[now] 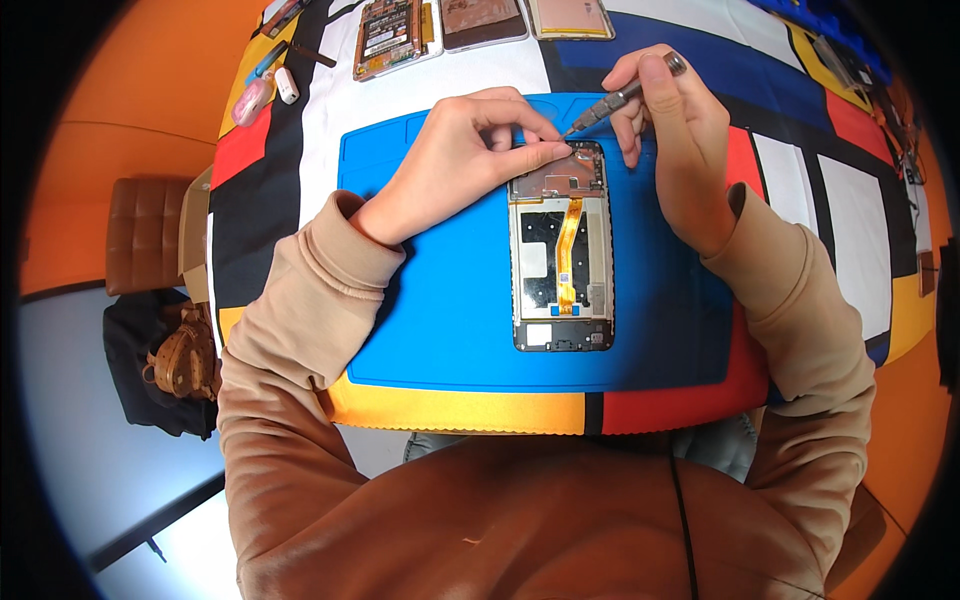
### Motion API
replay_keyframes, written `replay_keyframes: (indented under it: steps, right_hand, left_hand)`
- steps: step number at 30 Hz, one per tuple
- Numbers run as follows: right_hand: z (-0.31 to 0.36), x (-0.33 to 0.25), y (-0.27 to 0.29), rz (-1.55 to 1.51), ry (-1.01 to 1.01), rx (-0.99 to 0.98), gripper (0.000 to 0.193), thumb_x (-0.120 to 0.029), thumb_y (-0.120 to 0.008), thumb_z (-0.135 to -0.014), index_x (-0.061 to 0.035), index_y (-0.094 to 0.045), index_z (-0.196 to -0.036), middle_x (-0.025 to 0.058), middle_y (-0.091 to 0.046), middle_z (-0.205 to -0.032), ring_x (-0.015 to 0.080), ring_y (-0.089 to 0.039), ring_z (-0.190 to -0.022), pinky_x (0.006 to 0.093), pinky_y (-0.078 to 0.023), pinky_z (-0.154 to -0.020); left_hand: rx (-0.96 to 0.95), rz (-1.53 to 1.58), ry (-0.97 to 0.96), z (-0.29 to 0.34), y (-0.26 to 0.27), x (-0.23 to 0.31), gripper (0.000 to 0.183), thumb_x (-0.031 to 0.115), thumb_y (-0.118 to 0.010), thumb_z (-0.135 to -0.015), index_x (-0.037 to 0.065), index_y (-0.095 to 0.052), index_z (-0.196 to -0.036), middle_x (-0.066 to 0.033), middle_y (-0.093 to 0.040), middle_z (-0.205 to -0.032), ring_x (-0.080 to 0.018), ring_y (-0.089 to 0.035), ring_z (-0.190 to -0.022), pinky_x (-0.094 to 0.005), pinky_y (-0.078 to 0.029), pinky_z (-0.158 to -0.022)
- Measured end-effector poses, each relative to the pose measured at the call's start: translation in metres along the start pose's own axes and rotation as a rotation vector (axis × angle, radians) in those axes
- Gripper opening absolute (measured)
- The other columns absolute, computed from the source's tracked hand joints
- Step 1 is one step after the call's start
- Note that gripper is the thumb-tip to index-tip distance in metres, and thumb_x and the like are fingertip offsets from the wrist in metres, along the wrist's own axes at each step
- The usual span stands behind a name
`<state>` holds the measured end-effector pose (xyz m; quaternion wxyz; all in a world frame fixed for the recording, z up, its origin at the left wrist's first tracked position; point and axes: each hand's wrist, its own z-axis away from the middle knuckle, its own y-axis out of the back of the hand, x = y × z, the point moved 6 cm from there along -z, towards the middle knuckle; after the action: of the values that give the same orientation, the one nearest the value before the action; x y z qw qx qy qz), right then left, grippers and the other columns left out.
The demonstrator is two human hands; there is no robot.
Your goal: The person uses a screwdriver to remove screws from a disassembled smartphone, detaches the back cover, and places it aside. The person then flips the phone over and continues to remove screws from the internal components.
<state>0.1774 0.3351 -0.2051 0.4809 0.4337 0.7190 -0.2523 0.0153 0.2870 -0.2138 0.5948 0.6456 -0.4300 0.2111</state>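
Observation:
An opened smartphone (pixel 541 262) lies on a blue work mat (pixel 440 300), its inside facing up, with an orange flex cable (pixel 568 250) running down its middle. My right hand (pixel 680 140) is closed round a grey precision screwdriver (pixel 610 104), held slanting. The driver's tip points down-left to the top edge of the phone, where my left fingers are. My left hand (pixel 470 145) reaches across the phone's upper end, thumb and fingertips pinched together by the tip. Whatever sits between those fingertips is too small to make out.
Several disassembled phones and parts (pixel 395 38) lie along the far edge of the patterned tablecloth (pixel 460 75). A pink object (pixel 252 102) and a small white one (pixel 287 86) rest at the far left. Blue bins (pixel 815 15) stand at the far right.

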Motion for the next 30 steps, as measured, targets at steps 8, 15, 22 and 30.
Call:
replay_keyframes:
  steps: [8, 15, 22, 30]
  right_hand:
    - [0.003, 0.000, -0.017, 0.059, 0.010, -0.111, 0.017, -0.019, -0.048, -0.103, -0.0046, -0.057, -0.102, -0.0005, -0.053, -0.069, 0.0037, -0.046, -0.059, 0.0171, -0.036, -0.055]
    - [0.001, 0.006, -0.009, 0.058, -0.068, -0.043, 0.023, -0.023, -0.044, -0.104, -0.0043, -0.057, -0.100, -0.0019, -0.051, -0.068, 0.0036, -0.045, -0.057, 0.0173, -0.035, -0.054]
    - [-0.002, 0.010, -0.006, 0.059, -0.097, 0.026, 0.028, -0.027, -0.051, -0.101, -0.0010, -0.060, -0.095, -0.0015, -0.048, -0.062, 0.0030, -0.040, -0.056, 0.0211, -0.030, -0.049]
    - [-0.002, 0.010, -0.008, 0.113, -0.101, -0.012, 0.026, -0.025, -0.046, -0.104, -0.0034, -0.057, -0.093, -0.0016, -0.047, -0.062, 0.0044, -0.040, -0.053, 0.0187, -0.033, -0.050]
  left_hand:
    - [-0.008, 0.012, -0.018, 0.000, 0.001, 0.000, 0.011, 0.010, -0.074, -0.084, 0.004, -0.074, -0.092, 0.0013, -0.060, -0.083, -0.0039, -0.038, -0.061, -0.0191, -0.033, -0.056]
    - [0.046, 0.284, 0.039, -0.001, 0.007, -0.008, 0.020, 0.014, -0.058, -0.096, 0.002, -0.071, -0.103, -0.0001, -0.061, -0.083, -0.0028, -0.042, -0.061, -0.0176, -0.035, -0.056]
    - [0.059, 0.334, 0.058, -0.001, 0.008, -0.017, 0.025, 0.015, -0.051, -0.099, 0.001, -0.070, -0.105, -0.0025, -0.064, -0.085, -0.0016, -0.043, -0.060, -0.0149, -0.034, -0.054]
    - [0.053, 0.307, 0.056, 0.000, 0.008, -0.016, 0.025, 0.015, -0.051, -0.100, 0.001, -0.070, -0.105, -0.0023, -0.064, -0.084, -0.0011, -0.043, -0.059, -0.0146, -0.034, -0.054]
